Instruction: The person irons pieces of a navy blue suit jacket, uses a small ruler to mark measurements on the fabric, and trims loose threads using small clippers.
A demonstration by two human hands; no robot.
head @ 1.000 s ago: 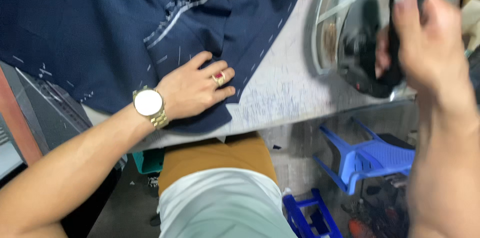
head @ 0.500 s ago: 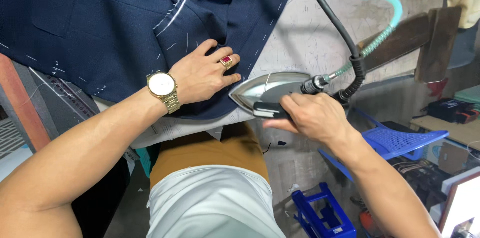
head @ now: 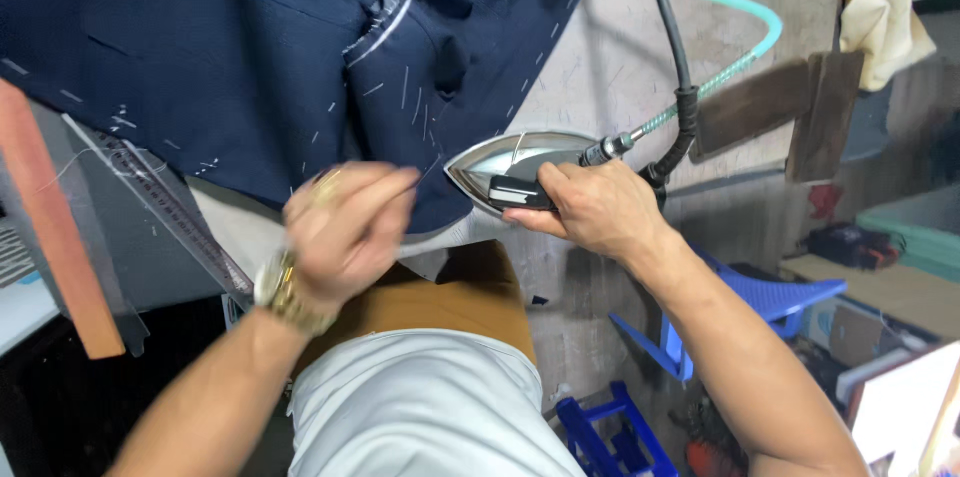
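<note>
Head view, looking down: the right hand [head: 592, 209] is clenched around the black handle of a steam iron [head: 520, 169], whose shiny pointed tip aims toward nine o'clock and sits at the edge of a navy blue garment [head: 230, 57]. The iron rests on the pale padded surface [head: 600, 77], just at three o'clock of the cloth's lower corner. From its rear a black cord [head: 672, 47] and a teal hose [head: 745, 12] rise toward twelve and one o'clock.

The left hand [head: 345, 229] is blurred; its fingers are curled and seem to pinch the garment's lower hem, though whether it truly grips the cloth I cannot tell. It wears a gold wristwatch [head: 285, 292] and a ring. The garment spreads from ten to twelve o'clock, marked with white basting stitches and chalk lines.

At nine o'clock a clear plastic ruler [head: 170, 212] lies slanted beside a long wooden strip [head: 55, 227]. At four o'clock, below the surface, stands a blue plastic stool [head: 760, 302]; a blue crate [head: 610, 432] is at five o'clock.
</note>
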